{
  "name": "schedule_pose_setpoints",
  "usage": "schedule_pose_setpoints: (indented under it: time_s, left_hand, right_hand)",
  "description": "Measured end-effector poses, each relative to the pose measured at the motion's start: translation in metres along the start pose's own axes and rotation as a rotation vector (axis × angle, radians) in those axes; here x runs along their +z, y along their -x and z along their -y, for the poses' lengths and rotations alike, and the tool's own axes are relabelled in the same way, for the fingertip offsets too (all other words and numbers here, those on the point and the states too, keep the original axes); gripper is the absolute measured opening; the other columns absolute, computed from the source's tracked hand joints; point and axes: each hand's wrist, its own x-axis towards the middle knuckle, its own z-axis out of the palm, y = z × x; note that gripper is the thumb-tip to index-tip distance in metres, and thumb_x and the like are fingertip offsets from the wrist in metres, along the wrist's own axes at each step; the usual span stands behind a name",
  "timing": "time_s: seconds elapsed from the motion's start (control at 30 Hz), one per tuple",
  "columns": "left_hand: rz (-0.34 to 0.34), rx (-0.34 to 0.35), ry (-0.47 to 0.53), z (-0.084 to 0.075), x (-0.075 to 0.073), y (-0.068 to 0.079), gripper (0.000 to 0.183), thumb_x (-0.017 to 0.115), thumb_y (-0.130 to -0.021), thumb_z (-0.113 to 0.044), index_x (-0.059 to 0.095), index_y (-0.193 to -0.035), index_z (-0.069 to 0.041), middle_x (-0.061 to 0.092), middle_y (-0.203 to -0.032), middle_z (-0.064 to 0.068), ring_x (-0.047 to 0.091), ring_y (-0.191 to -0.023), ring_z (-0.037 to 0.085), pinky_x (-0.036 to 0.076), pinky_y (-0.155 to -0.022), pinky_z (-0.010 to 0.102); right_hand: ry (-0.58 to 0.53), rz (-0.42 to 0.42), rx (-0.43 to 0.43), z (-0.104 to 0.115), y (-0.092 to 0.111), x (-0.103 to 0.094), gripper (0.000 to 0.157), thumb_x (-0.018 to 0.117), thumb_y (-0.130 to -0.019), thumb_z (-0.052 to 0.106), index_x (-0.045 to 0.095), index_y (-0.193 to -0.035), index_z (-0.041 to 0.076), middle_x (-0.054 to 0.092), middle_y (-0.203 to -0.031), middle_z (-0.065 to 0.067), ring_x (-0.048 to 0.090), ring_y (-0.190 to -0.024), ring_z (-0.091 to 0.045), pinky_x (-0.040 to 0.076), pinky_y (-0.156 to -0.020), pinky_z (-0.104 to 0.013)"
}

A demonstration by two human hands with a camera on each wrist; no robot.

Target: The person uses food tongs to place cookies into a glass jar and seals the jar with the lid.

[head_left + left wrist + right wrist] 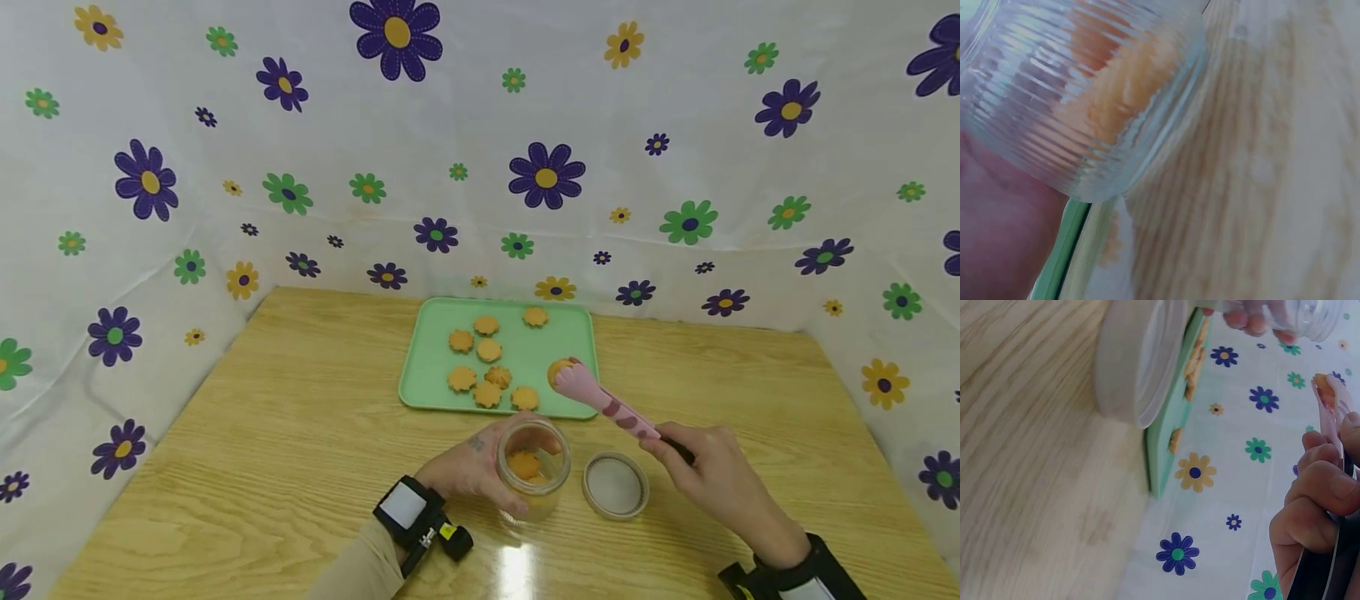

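My left hand (480, 463) is wrapped round a clear ribbed glass jar (534, 492), which stands open-mouthed with several cookies (525, 465) inside. In my right hand (716, 475) I grip pink tongs (611, 406) with darker spots and a black handle. Pinched in their tips is a round golden cookie (558, 372), held above the tray's right front part. The right wrist view shows the fingers (1319, 506) curled about the tongs. Beyond the jar lies a green tray (562, 350) bearing several flower-shaped cookies (487, 393).
A round jar lid (616, 485) lies on the wooden table (315, 417) just right of the jar, between both hands. White cloth (465, 117) printed with flowers walls the table at the back and on both sides.
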Motion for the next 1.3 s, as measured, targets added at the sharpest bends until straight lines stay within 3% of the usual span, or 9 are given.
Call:
schedule_pose_setpoints:
  time_s: [0.27, 0.47, 0.63, 0.73, 0.97, 1.17, 1.3]
  left_hand:
    - [0.003, -0.024, -0.018, -0.001, -0.001, 0.000, 0.083, 0.077, -0.065, 0.017, 0.041, -0.137, -0.004, 0.051, -0.129, 0.027, 0.043, -0.124, 0.039, 0.031, -0.107, 0.058]
    - [0.006, -0.034, 0.007, -0.003, -0.002, 0.001, 0.084, 0.077, -0.066, 0.015, 0.038, -0.139, 0.001, 0.047, -0.131, 0.034, 0.041, -0.125, 0.041, 0.029, -0.108, 0.061]
    - [0.001, -0.074, -0.021, -0.004, -0.003, 0.002, 0.096, 0.080, -0.067, 0.011, 0.032, -0.147, -0.011, 0.049, -0.136, 0.023, 0.042, -0.127, 0.033, 0.033, -0.107, 0.057]
    - [-0.009, -0.102, -0.040, -0.002, -0.003, 0.002, 0.096, 0.081, -0.066, 0.009, 0.033, -0.147, -0.011, 0.049, -0.137, 0.017, 0.044, -0.128, 0.027, 0.034, -0.108, 0.053]
    - [-0.030, -0.123, -0.032, 0.022, -0.007, 0.005, 0.098, 0.084, -0.066, 0.006, 0.034, -0.146, -0.019, 0.049, -0.139, 0.005, 0.045, -0.126, 0.020, 0.037, -0.108, 0.042]
    - [-0.017, -0.113, 0.030, 0.010, -0.004, 0.002, 0.094, 0.081, -0.065, 0.012, 0.037, -0.144, -0.014, 0.047, -0.138, 0.008, 0.042, -0.128, 0.023, 0.036, -0.108, 0.050]
    - [-0.026, -0.125, 0.021, 0.001, -0.002, 0.003, 0.090, 0.081, -0.065, 0.010, 0.040, -0.142, -0.013, 0.046, -0.136, 0.006, 0.043, -0.126, 0.021, 0.036, -0.107, 0.048]
  right_hand:
    - [-0.070, 0.020, -0.087, 0.008, 0.001, 0.001, 0.019, 0.075, -0.078, -0.002, 0.070, -0.083, 0.016, 0.041, -0.053, 0.018, 0.028, -0.043, 0.008, 0.023, -0.036, -0.006]
    - [-0.107, 0.067, -0.120, 0.012, 0.006, -0.001, 0.027, 0.074, -0.078, -0.003, 0.065, -0.079, 0.022, 0.034, -0.054, 0.020, 0.024, -0.044, 0.009, 0.021, -0.040, -0.005]
    - [-0.159, 0.083, -0.140, 0.014, 0.012, -0.003, 0.032, 0.074, -0.077, -0.004, 0.064, -0.081, 0.025, 0.034, -0.052, 0.017, 0.023, -0.045, 0.010, 0.021, -0.039, -0.005]
    - [-0.171, 0.107, -0.132, 0.015, 0.014, -0.004, 0.031, 0.074, -0.079, -0.003, 0.065, -0.084, 0.026, 0.036, -0.052, 0.017, 0.023, -0.045, 0.011, 0.022, -0.040, -0.005]
    - [-0.177, 0.137, -0.131, 0.017, 0.017, -0.007, 0.027, 0.074, -0.079, -0.002, 0.068, -0.087, 0.023, 0.043, -0.056, 0.018, 0.025, -0.047, 0.011, 0.025, -0.040, -0.005]
    - [-0.169, 0.172, -0.111, 0.019, 0.019, -0.005, 0.020, 0.074, -0.082, 0.003, 0.070, -0.088, 0.021, 0.053, -0.059, 0.018, 0.026, -0.047, 0.011, 0.028, -0.040, -0.005]
    - [-0.172, 0.184, -0.117, 0.020, 0.017, -0.005, 0.015, 0.073, -0.084, 0.005, 0.070, -0.087, 0.020, 0.052, -0.059, 0.017, 0.027, -0.047, 0.010, 0.028, -0.041, -0.005]
